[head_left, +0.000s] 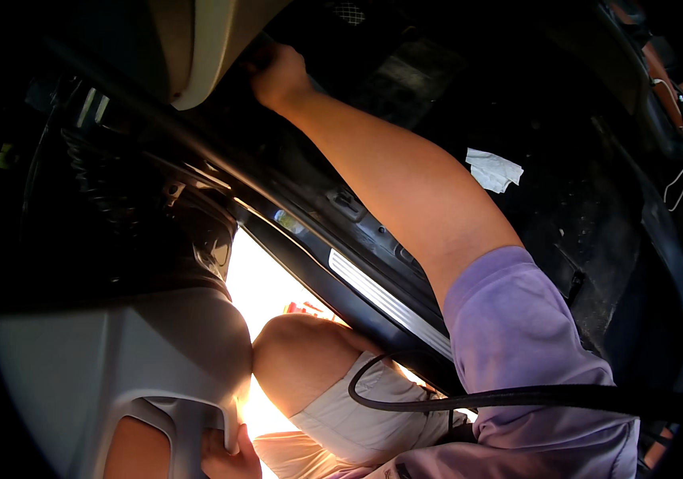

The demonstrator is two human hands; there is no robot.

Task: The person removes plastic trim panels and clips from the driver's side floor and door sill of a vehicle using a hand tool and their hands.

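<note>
Stretched forward in a purple sleeve [509, 311], my right arm reaches into the dark footwell of a car. My right hand [280, 77] is closed beside the lower edge of a beige trim panel [204, 60]; its fingertips sink into shadow, and what they hold is hidden. At the lower left, my left hand [231, 457] is curled at the pull handle [190, 427] of the grey door panel [174, 335]. The picture's lower edge cuts part of that hand off.
A door sill with a silver scuff plate [389, 302] runs diagonally beside my bent knee [297, 359]. A crumpled white paper [494, 171] lies on the dark car floor [597, 231]. One black cable [517, 397] loops across my sleeve. Brown-trimmed seat parts [662, 80] stand at right.
</note>
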